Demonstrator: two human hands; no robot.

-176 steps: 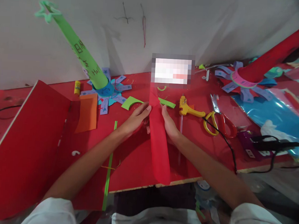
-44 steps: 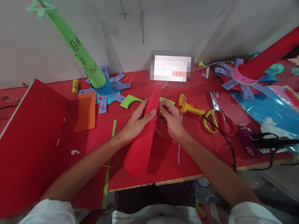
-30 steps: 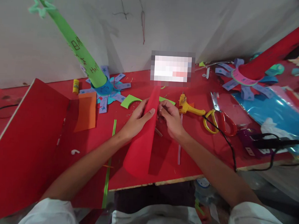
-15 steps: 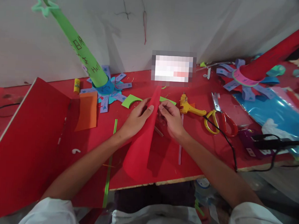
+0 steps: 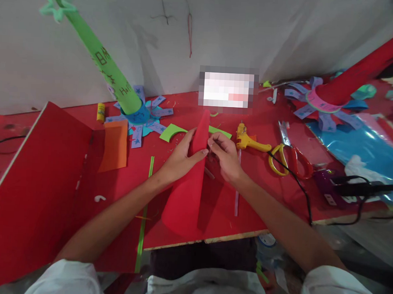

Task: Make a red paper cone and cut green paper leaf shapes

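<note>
A red paper cone (image 5: 186, 199) leans over the red table, narrow end away from me and wide end near the front edge. My left hand (image 5: 182, 157) is wrapped round its upper part, thumb pressed across the front near the right edge. My right hand (image 5: 225, 153) pinches that same edge with curled fingers; some of its fingertips are hidden. Light green paper pieces (image 5: 172, 132) lie behind my hands. Just right of my right hand rests a yellow glue gun (image 5: 254, 144), with a clear glue stick (image 5: 237, 184) below it.
Scissors (image 5: 283, 151) and a purple box (image 5: 329, 189) lie to the right, crossed by black cable. A tall green paper tube (image 5: 111, 72) stands at the back left beside a glue stick tube (image 5: 101, 112) and orange paper (image 5: 115, 145). A red board (image 5: 43, 178) rises at left.
The cone has turned slightly, its right edge shifting to the right. My left thumb has slid down and right across the paper. My right hand stays nearly in place.
</note>
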